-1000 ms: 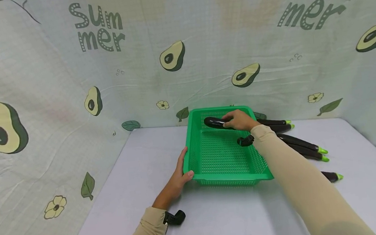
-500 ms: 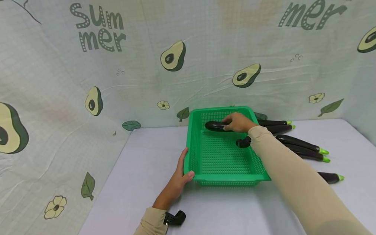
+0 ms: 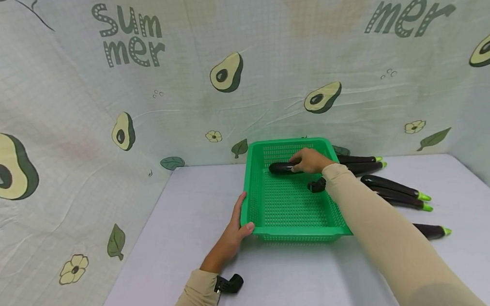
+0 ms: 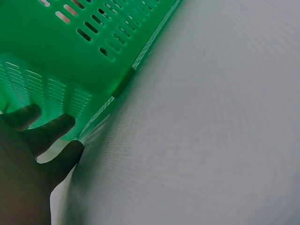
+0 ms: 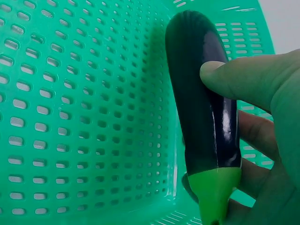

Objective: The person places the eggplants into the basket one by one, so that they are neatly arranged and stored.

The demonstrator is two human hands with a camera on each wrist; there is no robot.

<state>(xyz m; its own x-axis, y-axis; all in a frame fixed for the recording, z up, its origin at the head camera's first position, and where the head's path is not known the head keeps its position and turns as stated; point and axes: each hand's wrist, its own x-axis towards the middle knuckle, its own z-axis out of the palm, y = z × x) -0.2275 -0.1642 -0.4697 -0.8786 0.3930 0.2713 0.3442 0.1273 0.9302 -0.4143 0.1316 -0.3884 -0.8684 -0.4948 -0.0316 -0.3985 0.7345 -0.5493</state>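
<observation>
Right hand: the right hand is held over the far right part of the basket; a glossy, dark purple eggplant with a green stem end is pinched between its thumb and fingers.
Held eggplant: it is kept inside the basket, near the far wall, and lies crosswise in the head view, with its rounded end pointed left; whether the floor of the basket is touched by it cannot be told.
Green basket: a rectangular, perforated green plastic basket is set on the far part of a white-covered table.
Left hand: the left hand is placed at the near left corner of the basket; its fingers are spread and fairly straight along the outer left side, and its thumb is laid by the near rim.
Loose eggplants: to the right of the basket, two dark eggplants are seen at the far side, partly hidden; a middle group with two bright green tips is laid nearer; one more eggplant is partly covered by the right beige sleeve.
Wrists: a black device is worn on the left wrist and another on the right.
Backdrop: a pale cloth is printed with avocado halves, leaves, flowers and "summer".
</observation>
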